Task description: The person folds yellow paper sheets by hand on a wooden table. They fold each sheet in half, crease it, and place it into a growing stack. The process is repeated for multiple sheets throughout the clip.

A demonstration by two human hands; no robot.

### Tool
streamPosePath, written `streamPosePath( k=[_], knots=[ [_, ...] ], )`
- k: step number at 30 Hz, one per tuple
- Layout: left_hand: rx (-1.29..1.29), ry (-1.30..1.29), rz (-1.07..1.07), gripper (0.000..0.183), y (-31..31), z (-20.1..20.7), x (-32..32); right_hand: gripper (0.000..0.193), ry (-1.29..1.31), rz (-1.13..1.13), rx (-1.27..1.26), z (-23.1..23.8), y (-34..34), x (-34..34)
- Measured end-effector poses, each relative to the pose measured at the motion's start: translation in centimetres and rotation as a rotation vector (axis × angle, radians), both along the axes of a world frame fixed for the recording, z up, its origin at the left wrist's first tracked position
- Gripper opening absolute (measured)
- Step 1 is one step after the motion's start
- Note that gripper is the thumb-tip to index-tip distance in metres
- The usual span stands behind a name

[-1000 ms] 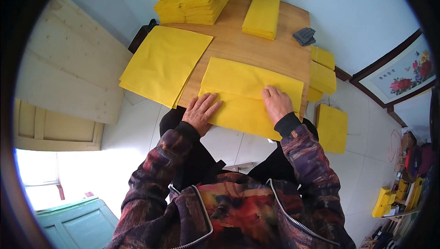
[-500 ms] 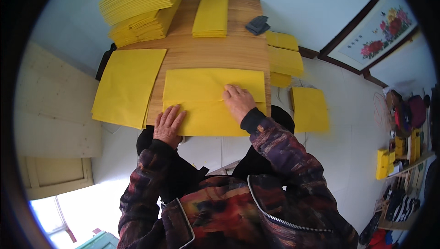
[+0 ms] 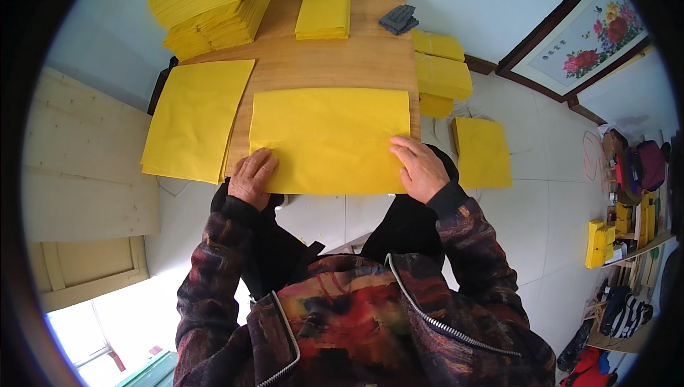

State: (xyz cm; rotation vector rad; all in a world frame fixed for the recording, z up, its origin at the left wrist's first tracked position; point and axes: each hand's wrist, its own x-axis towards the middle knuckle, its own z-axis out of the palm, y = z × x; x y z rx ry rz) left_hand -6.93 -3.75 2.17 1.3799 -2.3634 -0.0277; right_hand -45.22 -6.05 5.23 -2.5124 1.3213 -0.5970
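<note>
A yellow paper-like sheet (image 3: 328, 130) lies flat and crosswise at the near side of the wooden table, its near edge reaching the table's front. My left hand (image 3: 251, 177) rests on its near left corner, fingers stretched out and pointing away from me. At the right edge, my right hand (image 3: 419, 166) has its fingers extended over the sheet, with the thumb apart from them. Neither hand visibly grips anything. A flat pile of larger yellow sheets (image 3: 196, 120) lies left of my left hand.
On the wooden table (image 3: 278, 70), a tall stack of folded yellow pieces (image 3: 228, 23) stands at far left. Beyond the sheet are a narrow yellow pile (image 3: 324, 6) and a grey cloth-like item (image 3: 399, 20). Tied yellow bundles (image 3: 443, 77) and another yellow pile (image 3: 484, 152) sit right of the table.
The crosswise edge across the middle of the sheet no longer shows; its top is one smooth surface. My right hand has moved right to the sheet's side. My left hand stays at the left corner.
</note>
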Motion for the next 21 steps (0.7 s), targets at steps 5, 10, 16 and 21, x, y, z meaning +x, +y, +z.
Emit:
streamPosePath(
  k=[5, 10, 16, 21],
  knots=[
    [-0.006, -0.012, 0.008, 0.054, 0.1, 0.0, -0.1, 0.038, -0.031, -0.057, 0.074, 0.2, 0.9, -1.5],
    [-0.009, -0.029, 0.028, 0.053, 0.1, -0.3, 0.0, 0.039, -0.084, -0.192, 0.046, 0.5, 0.2, -2.4],
    [-0.008, 0.017, 0.006, 0.048, 0.1, -0.2, 0.4, 0.054, 0.039, 0.034, 0.166, 1.1, 2.5, -2.1],
    [-0.04, 0.052, -0.041, 0.044, 0.2, 0.3, 0.7, 0.064, 0.194, -0.013, 0.136, 1.0, 3.3, -1.4]
  ],
)
